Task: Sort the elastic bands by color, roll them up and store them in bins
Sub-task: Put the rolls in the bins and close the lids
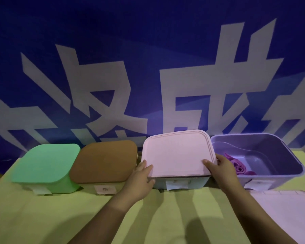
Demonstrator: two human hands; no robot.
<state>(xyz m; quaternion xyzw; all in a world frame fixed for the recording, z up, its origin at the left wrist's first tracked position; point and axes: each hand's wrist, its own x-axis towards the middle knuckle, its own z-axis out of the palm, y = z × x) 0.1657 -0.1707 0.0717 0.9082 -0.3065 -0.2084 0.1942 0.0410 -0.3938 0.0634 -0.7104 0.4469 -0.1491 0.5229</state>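
Several bins stand in a row on a yellow-green table (pixel 42 217). A pink lid (pixel 176 154) lies on the third bin (pixel 180 183), tilted up at the back. My left hand (pixel 141 180) grips the lid's front left corner, and my right hand (pixel 222 170) grips its front right corner, thumb on top. At the far right stands an open purple bin (pixel 275 155) with a rolled purple elastic band (pixel 238 165) inside. What the pink-lidded bin holds is hidden.
A green-lidded bin (pixel 46 166) stands at the left and a brown-lidded bin (pixel 104 161) beside it. A loose pale lid (pixel 285 210) lies on the table at the front right. A blue banner with large white characters (pixel 148 67) hangs directly behind the bins.
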